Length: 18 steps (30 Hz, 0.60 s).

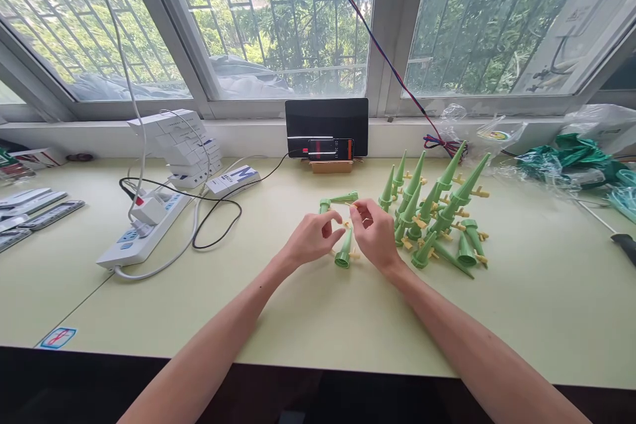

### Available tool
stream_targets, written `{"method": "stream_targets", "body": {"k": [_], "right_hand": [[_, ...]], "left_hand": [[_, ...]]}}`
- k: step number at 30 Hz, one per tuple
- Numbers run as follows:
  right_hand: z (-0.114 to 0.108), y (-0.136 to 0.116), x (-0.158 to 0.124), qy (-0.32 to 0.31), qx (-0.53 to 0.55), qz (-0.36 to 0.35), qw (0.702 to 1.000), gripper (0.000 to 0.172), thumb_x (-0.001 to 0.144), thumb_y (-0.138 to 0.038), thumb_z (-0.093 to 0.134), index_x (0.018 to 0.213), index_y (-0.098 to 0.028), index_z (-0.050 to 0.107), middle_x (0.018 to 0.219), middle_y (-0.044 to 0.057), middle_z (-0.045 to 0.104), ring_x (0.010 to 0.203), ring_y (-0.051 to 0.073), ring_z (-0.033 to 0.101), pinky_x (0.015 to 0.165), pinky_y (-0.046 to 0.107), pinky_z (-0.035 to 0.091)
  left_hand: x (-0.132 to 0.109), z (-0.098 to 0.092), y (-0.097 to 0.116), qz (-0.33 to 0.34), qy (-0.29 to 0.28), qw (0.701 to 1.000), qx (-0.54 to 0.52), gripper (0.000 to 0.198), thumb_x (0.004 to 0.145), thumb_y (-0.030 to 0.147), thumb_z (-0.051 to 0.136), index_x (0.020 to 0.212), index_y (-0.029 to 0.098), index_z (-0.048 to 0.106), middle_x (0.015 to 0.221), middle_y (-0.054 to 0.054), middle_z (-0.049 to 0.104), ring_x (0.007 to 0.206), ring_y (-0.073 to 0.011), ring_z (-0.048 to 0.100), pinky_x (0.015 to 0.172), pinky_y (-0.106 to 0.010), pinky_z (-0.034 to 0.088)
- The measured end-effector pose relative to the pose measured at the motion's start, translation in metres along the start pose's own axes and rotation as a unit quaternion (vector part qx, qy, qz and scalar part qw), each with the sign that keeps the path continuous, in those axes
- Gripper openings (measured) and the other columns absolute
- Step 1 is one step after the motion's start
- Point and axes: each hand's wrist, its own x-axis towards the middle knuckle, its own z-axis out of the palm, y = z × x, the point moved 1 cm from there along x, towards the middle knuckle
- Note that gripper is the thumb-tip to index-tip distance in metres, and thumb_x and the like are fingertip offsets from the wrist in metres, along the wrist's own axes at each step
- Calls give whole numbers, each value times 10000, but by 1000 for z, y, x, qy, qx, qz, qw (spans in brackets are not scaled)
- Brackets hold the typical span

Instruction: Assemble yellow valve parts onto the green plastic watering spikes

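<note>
- Head view: left hand (pixel 314 238), left of the spike cluster (pixel 462 193), thumb and forefinger parted, nothing visibly held.
- Right hand (pixel 373 233), beside the cluster: fingertips pinched close; contents unclear.
- Loose spike (pixel 344 248): left of the cluster.
- Seemingly fine fingertip work, calling for steadiness.

Around one left hand (pixel 315 238) and one right hand (pixel 376 232), two green spikes (pixel 342 257) lie close: one at twelve o'clock, one at six. Roughly a dozen more spikes (pixel 462 191) crowd three o'clock (they overlap, so the tally may be off). Farther toward twelve: one black screen (pixel 328 116), one phone (pixel 328 148). Nine: one power strip (pixel 113 254).
</note>
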Motion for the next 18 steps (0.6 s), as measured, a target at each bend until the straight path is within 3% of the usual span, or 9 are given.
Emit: {"method": "stream_targets", "body": {"k": [6,18], "right_hand": [[0,-1,0,3,4,1,1000,173,927,-343,502,877,-204,592,759,30,631,656,161,591,601,283,500],[3,2,-1,-12,-7,2,1000,176,929,-334,496,874,-201,596,750,24,637,616,151,578,597,279,483]], "left_hand": [[-3,6,-2,12,-57,998,20,167,821,343,569,868,215,664,534,41,538,481,-118,459,524,-257,356],[-2,6,2,35,-79,995,49,226,851,329,532,692,215,647,545,27,476,494,-119,383,514,-264,307]]}}
